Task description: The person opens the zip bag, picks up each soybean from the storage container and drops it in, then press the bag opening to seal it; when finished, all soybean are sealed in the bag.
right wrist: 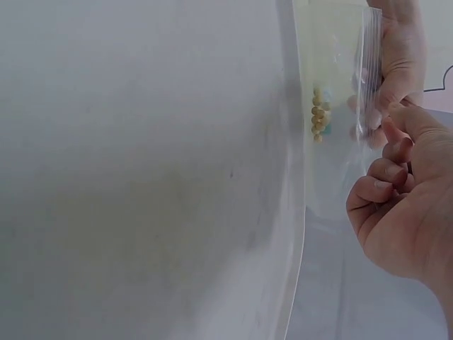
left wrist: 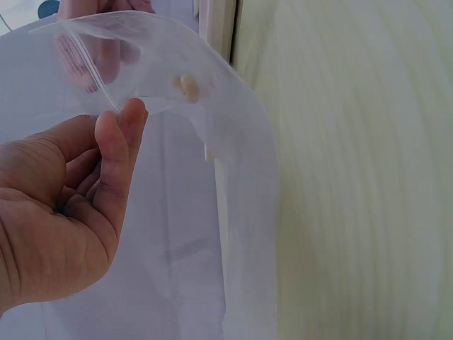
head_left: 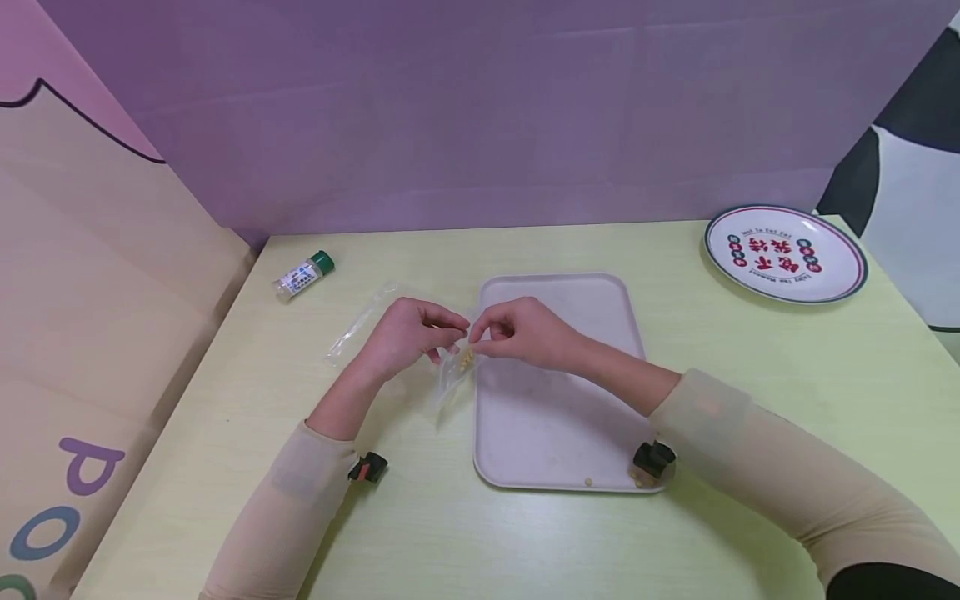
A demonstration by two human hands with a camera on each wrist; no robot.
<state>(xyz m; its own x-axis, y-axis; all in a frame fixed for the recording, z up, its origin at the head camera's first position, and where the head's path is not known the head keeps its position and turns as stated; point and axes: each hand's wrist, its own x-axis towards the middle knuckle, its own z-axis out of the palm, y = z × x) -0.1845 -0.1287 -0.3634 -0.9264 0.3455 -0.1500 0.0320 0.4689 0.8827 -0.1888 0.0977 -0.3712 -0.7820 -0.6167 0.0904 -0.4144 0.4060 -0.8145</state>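
Observation:
A small clear zip-lock bag (head_left: 450,382) hangs between both hands at the tray's left edge. Inside it lie several small round yellow beans (right wrist: 320,117), clustered low in the bag. My left hand (head_left: 405,335) pinches the zip edge between thumb and fingers. From the other side my right hand (head_left: 528,333) pinches the same edge, its fingertips close to the left ones. In the left wrist view the bag (left wrist: 241,120) spreads out past the left fingertips, with a pale bean (left wrist: 187,86) showing through the plastic.
Under the right forearm lies a pale tray (head_left: 555,433), a loose bean (head_left: 588,482) near its front rim. Another clear plastic bag (head_left: 360,325) is left of the hands. A green-capped bottle (head_left: 303,275) lies at the back left; a printed oval plate (head_left: 787,286) sits at the back right.

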